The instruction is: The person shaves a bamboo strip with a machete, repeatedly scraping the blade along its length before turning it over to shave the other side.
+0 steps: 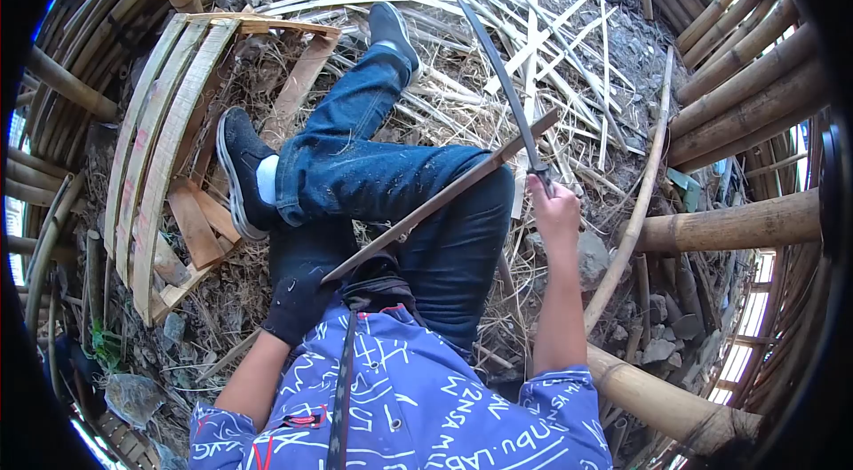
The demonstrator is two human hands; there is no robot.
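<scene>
My left hand (pixel 298 299), in a dark glove, closes round the lower end of a brown bamboo strip (pixel 435 202). The strip slants up to the right across my jeans, over the bent knee. My bare right hand (pixel 554 202) grips the handle of a long machete (pixel 499 70), its dark, slightly curved blade pointing up and away from me. Close to the handle, the blade crosses the strip's far end in this view. The machete's grip is mostly hidden by my fingers.
A slatted wooden crate (pixel 169 150) stands on its side at left, beside my shoe (pixel 242 170). Pale split strips (pixel 524 43) litter the ground ahead. Bamboo poles (pixel 737 221) line the right side, and a long thin pole (pixel 653 159) lies near my right arm. Rocks (pixel 657 350) lie below.
</scene>
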